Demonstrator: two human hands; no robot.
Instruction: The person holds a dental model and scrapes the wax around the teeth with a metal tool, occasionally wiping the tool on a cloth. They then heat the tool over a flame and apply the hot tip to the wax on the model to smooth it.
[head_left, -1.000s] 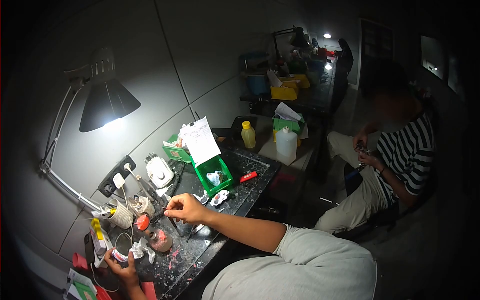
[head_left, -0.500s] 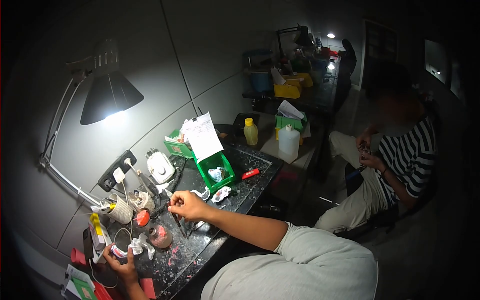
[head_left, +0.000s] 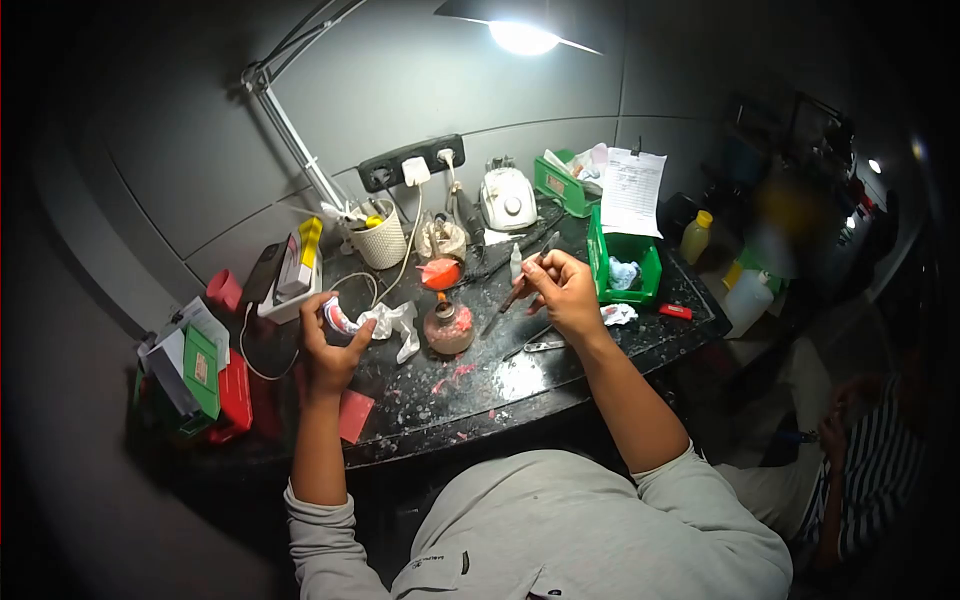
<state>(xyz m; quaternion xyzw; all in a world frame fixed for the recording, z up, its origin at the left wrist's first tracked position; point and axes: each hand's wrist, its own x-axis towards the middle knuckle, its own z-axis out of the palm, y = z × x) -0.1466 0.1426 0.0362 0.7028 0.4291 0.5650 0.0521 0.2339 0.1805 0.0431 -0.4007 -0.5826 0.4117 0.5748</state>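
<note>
My left hand (head_left: 333, 350) is curled around a small white and red piece that looks like a dental model (head_left: 341, 317), above the left part of the bench. White crumpled tissue (head_left: 395, 322) hangs or lies against its right side. My right hand (head_left: 563, 294) pinches a slim dark wax knife (head_left: 506, 304), its tip slanting down and left. Between the hands stands a glass spirit burner (head_left: 449, 335) with pink stains and a small orange glow at its neck. Just behind it is a dish of bright orange-red material (head_left: 440, 272).
A desk lamp (head_left: 520, 35) shines from above. Along the wall are a power strip (head_left: 410, 163), a tool cup (head_left: 378, 240) and a white device (head_left: 508, 197). A green bin (head_left: 632, 282) stands right; a pink wax sheet (head_left: 355, 415) lies in front. A co-worker in stripes (head_left: 870, 470) sits right.
The view has swung left and down, away from the co-worker toward the bench. My right hand still holds the wax knife, my left the white and red piece.
</note>
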